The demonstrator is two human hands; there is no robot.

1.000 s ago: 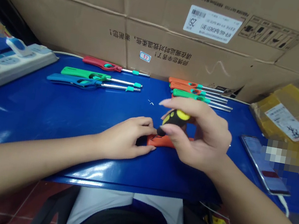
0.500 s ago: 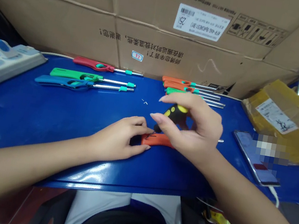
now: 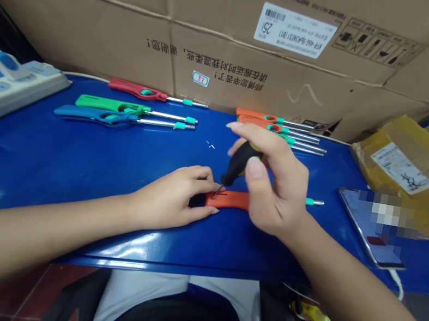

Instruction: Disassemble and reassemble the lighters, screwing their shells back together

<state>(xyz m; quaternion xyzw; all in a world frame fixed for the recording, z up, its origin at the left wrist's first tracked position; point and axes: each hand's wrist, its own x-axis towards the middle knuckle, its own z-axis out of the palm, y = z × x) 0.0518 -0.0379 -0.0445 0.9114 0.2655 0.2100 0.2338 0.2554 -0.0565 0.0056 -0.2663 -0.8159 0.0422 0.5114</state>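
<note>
An orange gas lighter (image 3: 233, 200) lies flat on the blue table, its handle end toward the left. My left hand (image 3: 181, 193) grips that end between thumb and fingers. In my right hand (image 3: 277, 182) is a screwdriver (image 3: 240, 162) with a black and yellow handle, tilted so that its tip meets the lighter's handle close to my left fingertips. My right thumb and fingers are around the screwdriver's handle. The middle of the lighter is hidden under my right hand; its metal tip with a teal collar shows beyond it.
A red lighter (image 3: 138, 90), a green lighter (image 3: 112, 105) and a blue lighter (image 3: 93, 115) lie back left; several more, including an orange lighter (image 3: 256, 115), lie back right. A power strip (image 3: 11, 91) stands left, a phone (image 3: 371, 227) and yellow package (image 3: 398, 176) right. A cardboard box (image 3: 213, 27) stands behind.
My right thumb and fingers have shifted around the screwdriver's handle, which now stands a little more upright. My left hand keeps its hold on the orange lighter.
</note>
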